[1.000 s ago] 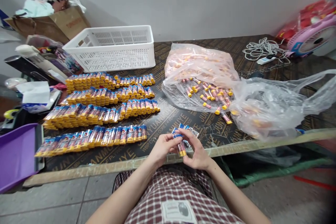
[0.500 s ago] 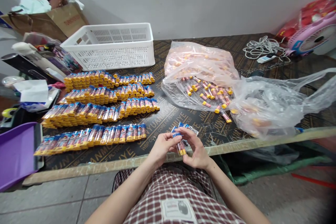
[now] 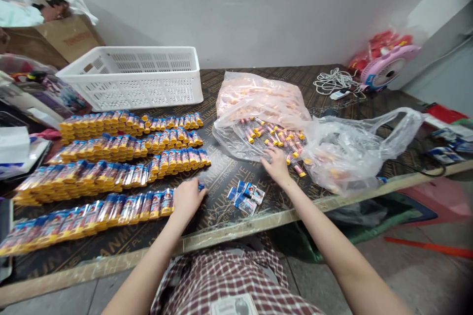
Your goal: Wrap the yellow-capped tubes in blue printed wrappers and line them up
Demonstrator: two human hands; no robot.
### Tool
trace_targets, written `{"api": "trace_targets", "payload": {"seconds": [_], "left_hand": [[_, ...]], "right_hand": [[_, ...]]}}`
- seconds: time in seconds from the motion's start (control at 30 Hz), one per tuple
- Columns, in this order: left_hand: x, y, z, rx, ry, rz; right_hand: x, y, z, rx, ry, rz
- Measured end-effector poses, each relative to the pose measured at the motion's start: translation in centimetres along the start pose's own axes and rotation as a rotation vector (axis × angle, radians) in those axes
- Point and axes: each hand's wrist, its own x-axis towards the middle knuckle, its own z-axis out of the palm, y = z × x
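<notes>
My left hand (image 3: 187,199) is closed over the right end of the front row of labelled tubes (image 3: 127,209), which have blue tops and yellow bottoms. A blue end of a tube (image 3: 201,186) peeks out past its fingers; the rest is covered by the hand. My right hand (image 3: 276,166) reaches to the mouth of a clear plastic bag (image 3: 236,145), its fingers apart and close to the loose yellow-capped tubes (image 3: 291,145) inside. Between my hands, a small pile of blue and white label sleeves (image 3: 247,198) lies on the dark board table (image 3: 218,221).
Several stacked rows of labelled tubes (image 3: 99,174) lie at left. Behind them stands a white plastic basket (image 3: 148,91). Another crumpled clear bag (image 3: 343,147) sits at right. A coiled white cable (image 3: 334,82) and a pink fan (image 3: 388,71) are at the back right.
My hands have parted from the tube they held together near the table edge. The left went to the front row's end, the right forward to the bag. The view has shifted right.
</notes>
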Motion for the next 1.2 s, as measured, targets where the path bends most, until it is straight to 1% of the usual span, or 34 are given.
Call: {"api": "trace_targets", "payload": {"seconds": [0.07,0.13,0.23,0.3,0.33,0.37,0.43,0.5,0.53,0.63,0.73,0.8,0.87,0.93,1.0,1.07,1.13,1.2], "left_hand": [[-0.1,-0.3,0.3,0.086,0.042,0.016],[-0.4,-0.3,0.4,0.125,0.105,0.015],[-0.9,0.4,0.4,0.112,0.173,0.022],[-1.2,1.6,0.7,0.006,0.186,0.065],[-1.3,2.4,1.1,-0.08,0.164,0.095],[-1.4,3.3,1.5,-0.179,0.118,0.124],[-1.6,5.2,2.7,-0.362,-0.015,0.169],[-1.7,6.8,3.8,-0.468,-0.114,0.172],[-1.7,7.4,4.3,-0.491,-0.13,0.158],[-1.7,8.6,5.2,-0.509,-0.096,0.116],[-1.5,9.1,5.4,-0.539,-0.078,0.089],[-1.4,9.2,5.5,-0.561,-0.074,0.073],[-1.4,9.1,5.6,-0.574,-0.062,0.087],[-1.5,8.9,5.8,-0.602,-0.054,0.121],[-1.6,8.7,6.0,-0.665,-0.049,0.128],[-1.6,8.6,6.1,-0.731,-0.043,0.096],[-1.6,8.5,6.2,-0.775,-0.04,0.07],[-1.6,8.4,6.2,-0.797,-0.052,0.07]], "right_hand": [[2.9,1.8,-0.1,-0.07,0.01,0.053],[5.2,3.0,0.0,-0.12,-0.004,0.074],[7.0,3.7,0.8,-0.165,-0.076,0.064],[7.4,3.8,1.4,-0.189,-0.119,0.063],[7.4,3.8,1.6,-0.2,-0.134,0.067],[7.4,3.9,1.8,-0.207,-0.145,0.072],[7.6,4.2,1.7,-0.212,-0.156,0.084],[8.0,4.7,1.5,-0.209,-0.145,0.105],[8.3,5.0,1.4,-0.204,-0.135,0.119],[9.5,5.6,1.3,-0.166,-0.135,0.15],[10.6,5.8,1.4,-0.088,-0.169,0.142],[10.8,6.0,1.0,-0.022,-0.166,0.13],[10.3,6.3,0.2,0.047,-0.136,0.125],[8.8,6.7,-0.7,0.12,-0.11,0.129],[6.4,6.9,-1.5,0.194,-0.118,0.13],[3.3,6.9,-1.8,0.263,-0.149,0.119],[0.3,6.7,-1.8,0.315,-0.169,0.095],[-2.0,6.5,-1.6,0.345,-0.173,0.062]]}}
